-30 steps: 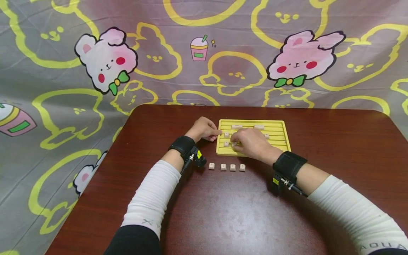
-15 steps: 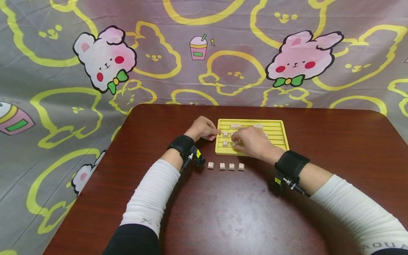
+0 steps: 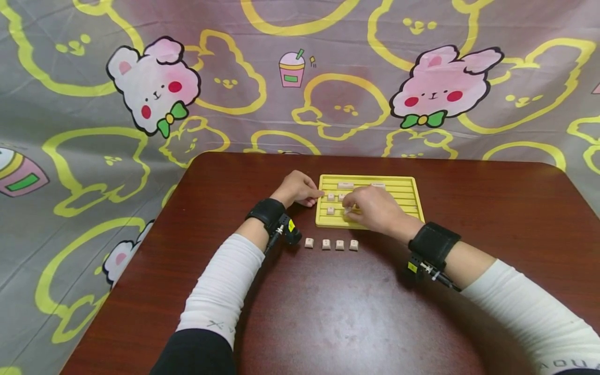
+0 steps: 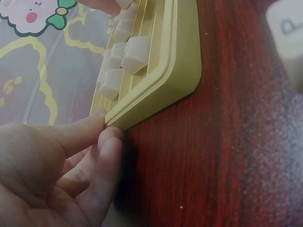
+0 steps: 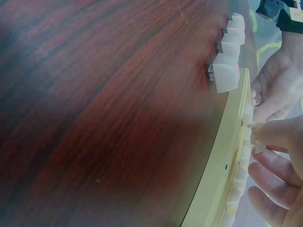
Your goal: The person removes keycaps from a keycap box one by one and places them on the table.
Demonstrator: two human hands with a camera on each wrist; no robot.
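A shallow yellow tray (image 3: 400, 196) with ridged rows holds several off-white keycaps. My left hand (image 3: 299, 188) pinches its left edge; in the left wrist view the thumb and fingertips meet at the tray's corner. Over the front part of the tray, my right hand (image 3: 372, 208) pinches a small keycap (image 5: 259, 146) between thumb and fingers. To the left of it in the same row sits another keycap (image 3: 330, 211). Two more keycaps show in the row behind, and wider keycaps (image 3: 346, 185) stand in the back row. My right hand hides part of the tray.
On the brown table (image 3: 356, 312), several loose keycaps (image 3: 339, 245) lie in a line in front of the tray. One of them, lettered P (image 4: 289, 30), shows large in the left wrist view. A patterned curtain (image 3: 281, 114) hangs behind the table.
My right hand has shifted slightly to the right over the tray with the keycap, uncovering more of a keycap in the row behind. The left hand stays at the tray's edge.
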